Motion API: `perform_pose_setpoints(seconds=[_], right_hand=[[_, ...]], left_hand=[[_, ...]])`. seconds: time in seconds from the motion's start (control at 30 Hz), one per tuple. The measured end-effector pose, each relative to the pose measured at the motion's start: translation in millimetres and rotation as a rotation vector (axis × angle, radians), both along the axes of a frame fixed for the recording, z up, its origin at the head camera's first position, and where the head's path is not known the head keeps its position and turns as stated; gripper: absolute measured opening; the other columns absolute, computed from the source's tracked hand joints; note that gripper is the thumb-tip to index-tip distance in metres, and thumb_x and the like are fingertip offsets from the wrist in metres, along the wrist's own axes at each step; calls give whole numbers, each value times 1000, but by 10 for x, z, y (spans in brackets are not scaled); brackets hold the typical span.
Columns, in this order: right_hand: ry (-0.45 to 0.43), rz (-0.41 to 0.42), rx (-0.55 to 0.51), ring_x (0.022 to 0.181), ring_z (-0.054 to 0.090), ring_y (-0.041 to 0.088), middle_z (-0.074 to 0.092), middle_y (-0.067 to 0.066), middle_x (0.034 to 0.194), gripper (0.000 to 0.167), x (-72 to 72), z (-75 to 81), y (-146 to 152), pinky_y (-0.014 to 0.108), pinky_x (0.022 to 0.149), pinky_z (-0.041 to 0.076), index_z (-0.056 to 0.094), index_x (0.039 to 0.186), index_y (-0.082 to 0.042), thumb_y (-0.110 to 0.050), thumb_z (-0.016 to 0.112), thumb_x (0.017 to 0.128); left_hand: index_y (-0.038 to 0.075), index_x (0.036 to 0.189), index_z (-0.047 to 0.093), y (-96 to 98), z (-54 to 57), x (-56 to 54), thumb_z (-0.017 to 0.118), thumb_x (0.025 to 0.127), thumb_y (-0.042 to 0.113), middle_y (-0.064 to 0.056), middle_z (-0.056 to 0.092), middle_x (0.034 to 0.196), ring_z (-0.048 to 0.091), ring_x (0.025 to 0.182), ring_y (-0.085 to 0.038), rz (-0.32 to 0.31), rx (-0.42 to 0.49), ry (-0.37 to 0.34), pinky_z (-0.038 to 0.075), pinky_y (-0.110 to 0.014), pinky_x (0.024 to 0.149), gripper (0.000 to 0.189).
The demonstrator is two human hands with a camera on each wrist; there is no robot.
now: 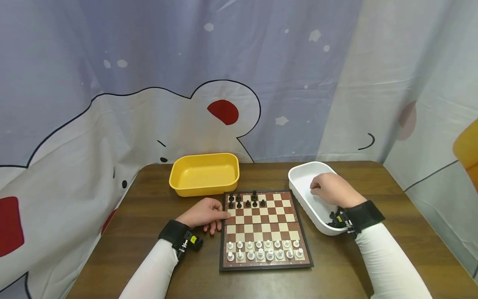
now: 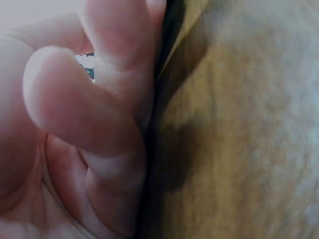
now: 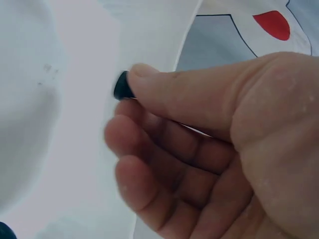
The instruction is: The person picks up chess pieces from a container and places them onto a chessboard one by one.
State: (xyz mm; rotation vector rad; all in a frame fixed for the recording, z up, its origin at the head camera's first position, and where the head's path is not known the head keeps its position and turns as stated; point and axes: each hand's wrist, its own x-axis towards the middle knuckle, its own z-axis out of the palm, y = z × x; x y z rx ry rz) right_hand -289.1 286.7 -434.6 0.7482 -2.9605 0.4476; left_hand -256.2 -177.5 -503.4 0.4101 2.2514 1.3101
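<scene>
A chessboard (image 1: 257, 228) lies on the table with white pieces (image 1: 260, 254) along its near side and several black pieces (image 1: 247, 204) at the far left. Beside its left edge is my left hand (image 1: 203, 214). One digit reaches over the board's border, while loosely bent fingers (image 2: 114, 144) rest by the wooden tabletop. Inside the white tray (image 1: 298, 198), my right hand (image 1: 332, 189) pinches a small black chess piece (image 3: 122, 86) between thumb and forefinger. Only one end of that piece shows, so its type is hidden.
More black chess pieces (image 1: 337, 219) lie at the white tray's near end, partly behind my right wrist. A yellow tray (image 1: 204, 189) stands beyond the board to the left. A patterned curtain (image 1: 287, 91) hangs behind the wooden table (image 1: 328, 265).
</scene>
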Motion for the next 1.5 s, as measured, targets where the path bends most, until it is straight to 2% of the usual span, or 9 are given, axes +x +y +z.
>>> perform_pose_setpoints(seconds=[0.17, 0.3, 0.47, 0.67, 0.87, 1.13, 1.5], right_hand=[[78, -18, -40, 89, 74, 25, 80, 1, 95, 4, 24, 76, -35, 52, 86, 60, 84, 101, -5, -7, 80, 100], [132, 3, -74, 92, 74, 27, 80, 3, 97, 6, 49, 152, -90, 52, 86, 60, 84, 105, -6, -5, 80, 100], [167, 64, -110, 87, 69, 21, 76, 0, 93, 7, 86, 246, -224, 48, 83, 58, 83, 102, -8, -3, 79, 100], [191, 160, -102, 81, 65, 14, 73, -4, 90, 9, 149, 306, -457, 43, 79, 57, 82, 99, -10, 0, 81, 98], [138, 224, -82, 85, 70, 17, 74, 0, 97, 8, 178, 292, -689, 41, 78, 59, 82, 103, -7, -1, 82, 98], [66, 295, -36, 84, 66, 15, 71, 1, 98, 8, 169, 226, -928, 38, 78, 59, 83, 106, -6, -3, 77, 102], [-14, 306, 25, 90, 72, 19, 74, 2, 101, 12, 179, 150, -1126, 39, 82, 61, 84, 107, -6, -2, 75, 102]], left_hand=[[5, 89, 67, -7, 5, 3, 80, 105, 36, -12, 77, 74, 67, 48, -15, -3, 2, -7, 47, -23, 43, 37], [5, 89, 68, -14, -2, -14, 80, 104, 37, -12, 77, 74, 67, 48, -15, -5, -4, -2, 47, -23, 43, 37], [5, 90, 68, -15, -12, -24, 80, 105, 38, -12, 78, 74, 67, 49, -15, -5, -8, -2, 47, -23, 43, 38], [5, 89, 68, -11, -22, -23, 79, 105, 37, -12, 77, 74, 67, 49, -15, -5, -4, -3, 47, -23, 43, 38], [5, 89, 68, -8, -26, -17, 79, 105, 36, -11, 77, 74, 67, 49, -15, -7, -3, 0, 47, -23, 43, 37], [4, 87, 66, 3, -7, -5, 80, 104, 37, -12, 77, 74, 66, 47, -14, 9, 6, -4, 45, -22, 42, 39], [5, 86, 66, 6, -6, -13, 79, 105, 37, -12, 77, 74, 66, 47, -13, 10, 5, -18, 45, -22, 41, 40]])
